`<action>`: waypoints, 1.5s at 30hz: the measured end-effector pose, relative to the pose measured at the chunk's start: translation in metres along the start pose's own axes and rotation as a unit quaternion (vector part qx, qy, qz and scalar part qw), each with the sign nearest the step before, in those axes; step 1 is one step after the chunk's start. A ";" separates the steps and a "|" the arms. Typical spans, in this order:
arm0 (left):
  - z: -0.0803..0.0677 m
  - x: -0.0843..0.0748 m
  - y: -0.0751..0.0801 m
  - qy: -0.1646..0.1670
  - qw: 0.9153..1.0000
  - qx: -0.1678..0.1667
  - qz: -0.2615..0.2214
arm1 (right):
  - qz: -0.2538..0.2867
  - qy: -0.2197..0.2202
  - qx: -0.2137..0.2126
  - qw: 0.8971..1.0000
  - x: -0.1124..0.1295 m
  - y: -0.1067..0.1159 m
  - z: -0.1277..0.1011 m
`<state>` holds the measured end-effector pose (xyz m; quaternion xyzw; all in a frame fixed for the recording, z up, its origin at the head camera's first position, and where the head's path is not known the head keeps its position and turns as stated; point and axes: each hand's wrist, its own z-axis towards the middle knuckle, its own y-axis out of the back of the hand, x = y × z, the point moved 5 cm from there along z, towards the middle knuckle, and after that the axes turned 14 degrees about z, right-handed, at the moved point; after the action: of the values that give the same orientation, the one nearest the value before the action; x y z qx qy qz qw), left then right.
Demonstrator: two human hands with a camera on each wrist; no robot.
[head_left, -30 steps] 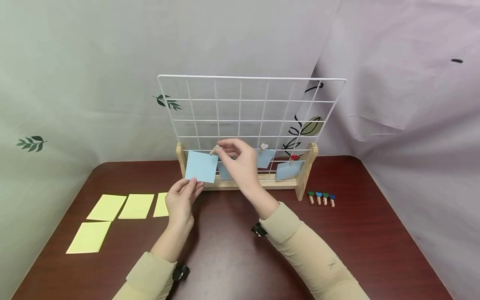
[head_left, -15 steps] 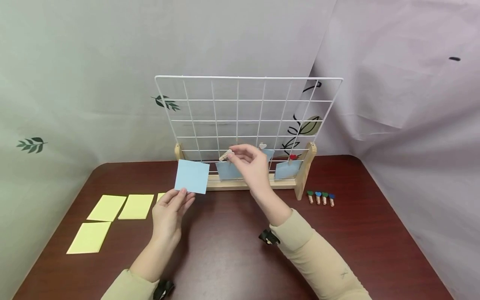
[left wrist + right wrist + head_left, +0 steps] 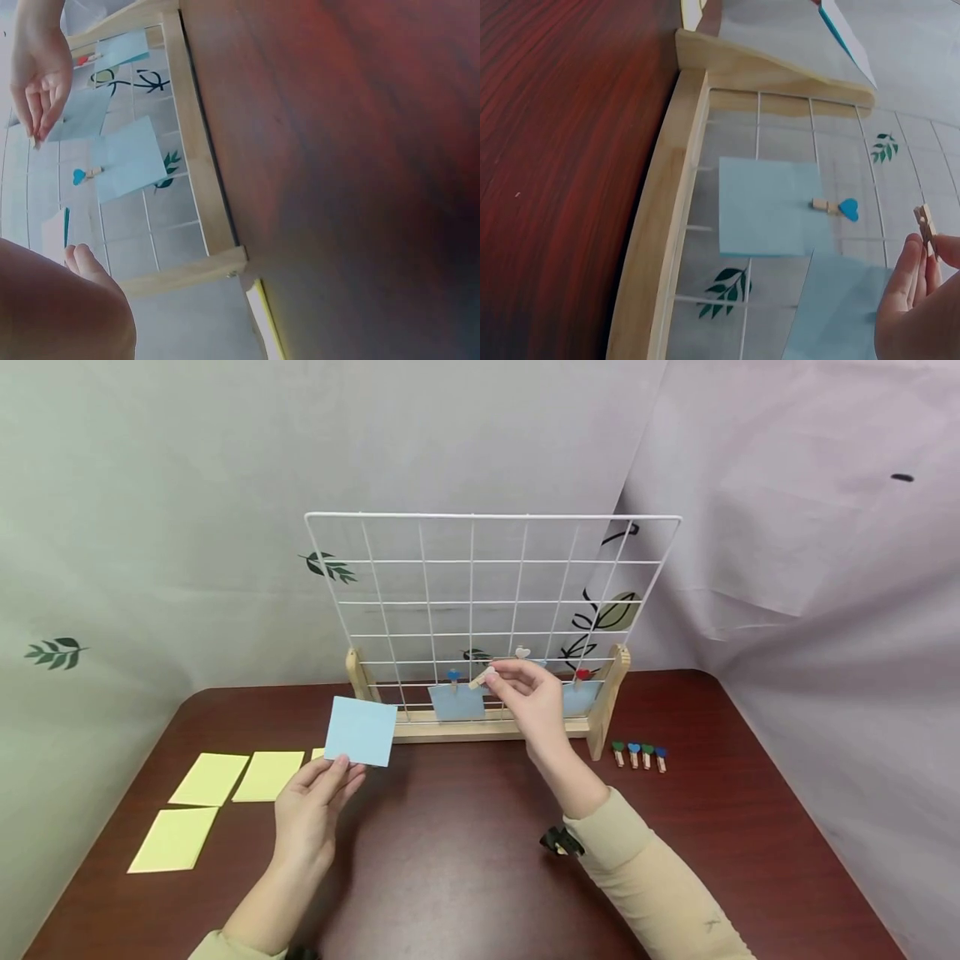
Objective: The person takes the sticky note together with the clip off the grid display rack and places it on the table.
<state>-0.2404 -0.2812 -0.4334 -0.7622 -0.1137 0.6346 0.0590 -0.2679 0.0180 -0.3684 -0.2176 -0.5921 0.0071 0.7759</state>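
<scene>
The left hand (image 3: 309, 814) pinches a loose square light-blue paper note (image 3: 361, 732) above the dark wooden worktop (image 3: 465, 852), left of the white wire grid stand (image 3: 487, 602). The right hand (image 3: 534, 697) pinches a small wooden clothespin (image 3: 480, 678) at the grid's lowest wires. Keeping both pinches firm and light should avoid creasing the note.

Four blue notes (image 3: 361, 732), four yellow notes (image 3: 209, 778)

A square pale blue paper note (image 3: 361, 732) stands nearly upright, pinched at its lower edge, left of the wire rack, while a small plain wooden clothespin (image 3: 481, 677) is held tilted before the rack's lowest row.
</scene>
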 end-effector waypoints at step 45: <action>-0.019 0.012 0.146 0.051 0.986 -0.091 0.130 | -0.145 -0.066 -0.024 0.987 0.001 0.127 -0.026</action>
<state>-0.2058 -0.4180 -0.4753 -0.8041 -0.0683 0.5840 -0.0880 -0.2120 0.1243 -0.4166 -0.1470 -0.6672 -0.1058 0.7225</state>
